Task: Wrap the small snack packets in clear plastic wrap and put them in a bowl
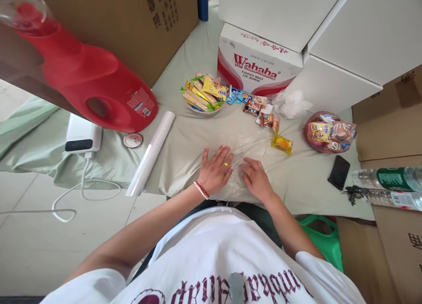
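Observation:
My left hand (216,170) lies flat with fingers spread on a clear plastic bag (250,148) spread over the pale green cloth (187,141). A ring sits on one finger and a red-and-white bracelet on the wrist. My right hand (256,179) rests palm down on the same bag just to the right, its fingers bent slightly and pointing left toward the left hand. Neither hand grips anything. Just beyond the bag lie loose snack packets (267,118) and a yellow packet (282,143).
A bowl of snacks (202,95) and a pink bag of snacks (329,132) sit farther back. A roll of plastic bags (150,153), red detergent jug (89,82), power bank (82,137), phone (339,172), keys, water bottles (389,185) and cardboard boxes (260,60) surround the cloth.

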Tool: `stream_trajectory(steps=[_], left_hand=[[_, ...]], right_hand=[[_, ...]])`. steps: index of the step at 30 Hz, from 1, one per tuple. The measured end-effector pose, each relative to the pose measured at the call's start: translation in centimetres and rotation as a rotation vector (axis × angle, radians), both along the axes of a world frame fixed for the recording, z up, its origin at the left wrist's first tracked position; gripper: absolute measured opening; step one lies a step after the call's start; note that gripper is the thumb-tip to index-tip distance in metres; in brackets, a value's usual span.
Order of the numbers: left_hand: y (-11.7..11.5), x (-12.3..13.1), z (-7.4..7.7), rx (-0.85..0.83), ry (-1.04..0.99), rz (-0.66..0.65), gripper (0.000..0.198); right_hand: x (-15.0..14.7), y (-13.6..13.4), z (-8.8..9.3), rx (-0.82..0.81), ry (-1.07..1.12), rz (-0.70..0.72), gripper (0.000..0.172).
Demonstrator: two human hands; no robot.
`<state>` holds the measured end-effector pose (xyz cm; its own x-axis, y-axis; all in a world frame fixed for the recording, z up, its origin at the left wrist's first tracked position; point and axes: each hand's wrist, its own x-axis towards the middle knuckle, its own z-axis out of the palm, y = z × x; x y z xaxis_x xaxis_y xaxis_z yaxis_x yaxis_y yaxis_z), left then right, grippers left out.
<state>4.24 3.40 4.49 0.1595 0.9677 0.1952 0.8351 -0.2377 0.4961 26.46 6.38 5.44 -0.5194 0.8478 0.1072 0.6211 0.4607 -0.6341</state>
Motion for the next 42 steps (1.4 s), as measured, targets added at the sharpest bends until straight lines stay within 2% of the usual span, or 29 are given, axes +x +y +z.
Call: stream_trajectory(steps=[4, 6, 8, 10, 11, 13, 15, 17, 20, 24, 28, 31, 35, 39, 42], left_hand=[[0.4, -1.2, -1.8, -0.095, 0.089, -0.049, 0.059], [0.6, -2.1, -2.4, -0.115, 0.118, -0.085, 0.062], [0.7, -2.6, -2.6, -0.123, 0.141, -0.121, 0.062], [0.7, -2.7, -2.6, -0.127, 0.160, -0.133, 0.062], [0.7, -2.6, -2.5, -0.127, 0.169, -0.135, 0.062], [0.7, -2.5, -2.5, -0.127, 0.186, -0.136, 0.063], [0.7, -2.4, -2.5, -0.127, 0.196, -0.133, 0.063], [0.7, -2.3, -2.5, -0.124, 0.202, -0.128, 0.063], [0.7, -2.4, -2.5, -0.114, 0.211, -0.124, 0.063], [0.6, -2.5, -2.6, -0.107, 0.235, -0.120, 0.063], [0.6, -2.6, -2.6, -0.123, 0.268, -0.121, 0.062], [0.6, -2.5, -2.4, -0.140, 0.284, -0.121, 0.063], [0.6, -2.5, -2.5, -0.137, 0.284, -0.119, 0.064], [0.6, -2.6, -2.8, -0.112, 0.282, -0.118, 0.065], [0.5, -2.7, -3.0, -0.095, 0.275, -0.118, 0.065]], right_hand=[[2.1, -1.1, -1.6, -0.101, -0.030, 0.032, 0.034], [4.2, -0.7, -1.3, -0.193, 0.020, 0.077, 0.031], [5.9, 0.9, -0.4, -0.304, 0.069, 0.104, 0.028], [6.8, 3.9, 0.9, -0.360, 0.070, 0.057, 0.027], [6.9, 6.0, 1.6, -0.338, 0.035, 0.010, 0.027], [6.5, 11.0, 2.9, -0.168, -0.117, -0.078, 0.026], [5.4, 16.1, 3.8, 0.059, -0.339, -0.120, 0.035], [4.1, 20.2, 3.9, 0.173, -0.527, -0.104, 0.051], [2.6, 23.7, 2.7, 0.135, -0.701, -0.048, 0.064], [2.6, 24.2, 0.8, 0.192, -0.681, -0.063, 0.054], [2.1, 24.7, 0.8, 0.317, -0.481, -0.151, 0.060], [-0.2, 26.5, 1.2, 0.349, -0.421, -0.177, 0.063], [-3.5, 28.6, 0.4, 0.275, -0.554, -0.107, 0.070], [-4.3, 27.8, -0.6, 0.333, -0.662, -0.022, 0.059], [-3.0, 25.7, -0.2, 0.417, -0.646, -0.003, 0.050]])
